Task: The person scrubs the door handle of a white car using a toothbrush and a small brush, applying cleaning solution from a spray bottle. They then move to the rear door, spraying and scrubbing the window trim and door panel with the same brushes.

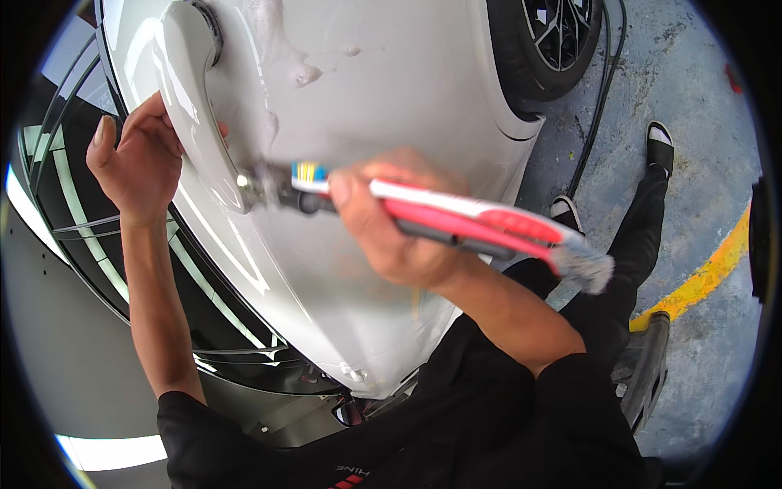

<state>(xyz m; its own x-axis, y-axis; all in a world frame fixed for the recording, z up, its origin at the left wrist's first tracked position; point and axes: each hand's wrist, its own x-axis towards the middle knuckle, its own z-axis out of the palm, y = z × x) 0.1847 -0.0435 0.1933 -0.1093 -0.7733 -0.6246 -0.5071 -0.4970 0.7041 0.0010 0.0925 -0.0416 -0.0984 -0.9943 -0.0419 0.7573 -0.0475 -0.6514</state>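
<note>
My left hand [147, 163] has its fingers hooked behind the white car door handle [189, 98]; a fingertip shows on the far side and the thumb points up, free. My right hand [399, 216] grips several brushes together. One is a red and white toothbrush [472, 213] with blue, yellow and white bristles. A dark-handled brush [305, 200] lies under it, its blurred head beside the handle's near end; whether it touches cannot be made out. Greyish bristles [588, 267] stick out behind my hand. White foam [303, 73] clings to the white car panel [391, 98].
A black tire with a spoked wheel [562, 33] is at the upper right, beside a dark hose [601, 106] on the grey floor. Dark car windows [90, 204] lie to the left. A dark frame-like object [648, 367] stands near a yellow floor line [700, 285] at the right.
</note>
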